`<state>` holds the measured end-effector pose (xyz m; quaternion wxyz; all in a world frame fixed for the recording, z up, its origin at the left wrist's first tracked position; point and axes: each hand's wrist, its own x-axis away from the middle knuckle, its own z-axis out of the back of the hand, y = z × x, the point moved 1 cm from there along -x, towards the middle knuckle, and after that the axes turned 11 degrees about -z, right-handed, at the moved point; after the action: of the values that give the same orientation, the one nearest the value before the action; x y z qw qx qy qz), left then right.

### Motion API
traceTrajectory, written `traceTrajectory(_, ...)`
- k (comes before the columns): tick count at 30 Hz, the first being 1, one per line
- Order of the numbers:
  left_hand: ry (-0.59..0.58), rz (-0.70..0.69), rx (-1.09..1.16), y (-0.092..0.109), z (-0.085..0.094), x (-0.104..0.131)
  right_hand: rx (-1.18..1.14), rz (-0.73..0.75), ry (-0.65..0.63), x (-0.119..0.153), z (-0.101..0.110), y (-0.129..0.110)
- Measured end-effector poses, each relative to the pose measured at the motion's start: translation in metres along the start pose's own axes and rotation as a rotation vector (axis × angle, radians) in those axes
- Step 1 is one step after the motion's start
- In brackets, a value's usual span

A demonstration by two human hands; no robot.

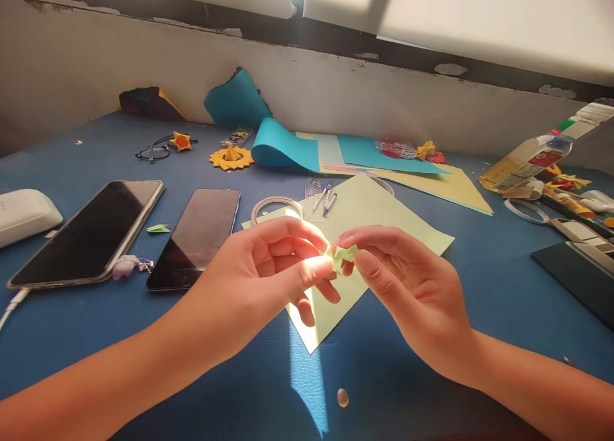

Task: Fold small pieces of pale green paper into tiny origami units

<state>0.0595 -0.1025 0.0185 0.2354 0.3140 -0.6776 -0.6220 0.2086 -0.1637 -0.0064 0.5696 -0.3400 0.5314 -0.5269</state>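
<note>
A small folded piece of pale green paper is pinched between both hands at the middle of the view. My left hand grips its left end with thumb and forefinger, its other fingers curled loosely below. At the right end, the thumb and fingertips of my right hand close on the same piece. Beneath the hands lies a light green paper sheet, one corner pointing toward me. A pair of compasses and a blue pen rest on a clear ruler near a roll of tape.
Two phones and a white case lie left. Behind are a yellow paper flower, glasses and blue paper. A bottle leans at right near a dark flat object. A small oval object lies in front.
</note>
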Motion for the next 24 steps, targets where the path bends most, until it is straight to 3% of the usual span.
traceTrajectory(9,-0.009,-0.01,0.04,-0.0025,0.0012,-0.0006,-0.219,-0.182,-0.057,-0.0029,0.0043,0.0023)
traceTrajectory(16,-0.027,0.006,0.028,-0.0018,0.0022,-0.0001,-0.266,-0.225,-0.083,-0.003,0.0046,0.0022)
traceTrajectory(24,-0.002,0.022,0.033,0.001,0.004,0.0017,-0.251,-0.173,-0.066,-0.002,0.0047,0.0015)
